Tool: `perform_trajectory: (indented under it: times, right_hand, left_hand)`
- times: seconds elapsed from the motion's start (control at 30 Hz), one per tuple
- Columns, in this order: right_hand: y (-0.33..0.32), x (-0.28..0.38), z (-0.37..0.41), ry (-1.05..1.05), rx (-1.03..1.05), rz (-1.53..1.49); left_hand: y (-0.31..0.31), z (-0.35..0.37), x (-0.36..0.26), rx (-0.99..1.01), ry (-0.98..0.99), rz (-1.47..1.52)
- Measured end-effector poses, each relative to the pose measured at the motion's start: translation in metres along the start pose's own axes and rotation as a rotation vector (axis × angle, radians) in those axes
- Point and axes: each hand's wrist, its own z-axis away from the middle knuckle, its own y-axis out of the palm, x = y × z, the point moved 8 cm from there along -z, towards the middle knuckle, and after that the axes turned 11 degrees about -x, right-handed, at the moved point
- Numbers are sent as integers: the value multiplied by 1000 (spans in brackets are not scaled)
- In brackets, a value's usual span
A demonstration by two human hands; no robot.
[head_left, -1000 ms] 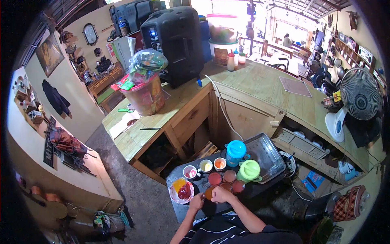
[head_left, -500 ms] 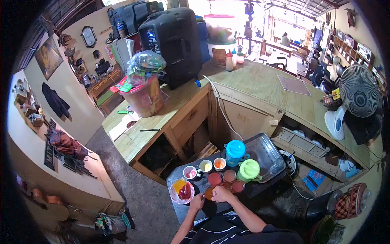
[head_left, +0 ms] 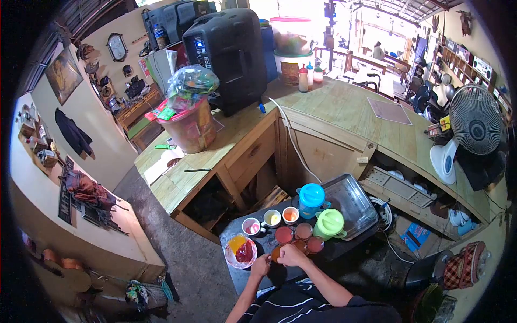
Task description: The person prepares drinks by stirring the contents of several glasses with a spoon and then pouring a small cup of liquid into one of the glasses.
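Observation:
My left hand (head_left: 260, 265) is closed beside an orange-brown cup (head_left: 276, 254), to the right of a plate (head_left: 231, 259) with yellow and red pieces. My right hand (head_left: 291, 255) is closed over that cup's right side. What the fingers of either hand hold is too small to make out. Reddish drinks (head_left: 284, 234) in several glasses stand just beyond and right of my right hand. Farther back are three white cups: one with pink contents (head_left: 251, 226), one with yellow (head_left: 272, 218) and one with orange (head_left: 291, 216).
A blue-lidded pitcher (head_left: 312, 200) and a green pitcher (head_left: 329, 224) stand beside a metal tray (head_left: 355, 210). Beyond is a wooden counter (head_left: 328, 110) with a black speaker (head_left: 229, 62) and a pink tub (head_left: 188, 129). A fan (head_left: 476, 121) stands at right.
The view has shifted very slightly. My right hand appears slightly higher and farther left, while my left hand stays nearly in place.

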Motion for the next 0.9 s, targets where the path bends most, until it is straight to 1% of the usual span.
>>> perform_trajectory:
  times: [0.1, 0.2, 0.3, 0.4, 0.5, 0.6, 0.63, 0.67, 0.73, 0.77, 0.87, 0.9]
  right_hand:
    - [-29, 15, 1, -135, -331, 187]
    - [-32, 12, 1, -112, -265, 392]
    - [-7, 3, 1, -174, -5, 336]
    - [1, -5, -1, -11, 69, -65]
    - [-34, 12, 1, -137, -324, 249]
    - [-20, 2, -1, -194, -258, 477]
    - [-3, 1, -2, -277, -95, 435]
    - [4, -9, -3, -209, -15, 303]
    - [7, 2, 6, -71, 141, 33]
    - [7, -2, 1, -99, 71, -43]
    - [-36, 22, 7, -163, -388, 227]
    - [-38, 19, 6, -158, -411, 305]
  left_hand:
    - [-2, 1, -1, 8, -14, 15]
    - [-2, 2, -1, 12, -31, 33]
    - [3, -1, 4, 23, -38, 33]
    - [2, 1, 4, 17, -30, 36]
    - [0, -1, 4, 13, -22, 25]
    - [2, -1, 2, -1, -24, 41]
    - [0, -1, 0, -10, -18, 41]
    - [-2, 1, -1, -17, -15, 40]
    - [-2, 2, -3, -9, -14, 31]
    - [-1, 1, -2, -4, -14, 31]
    - [-2, -1, 0, -22, 9, 37]
    - [-2, 0, -1, -31, 22, 41]
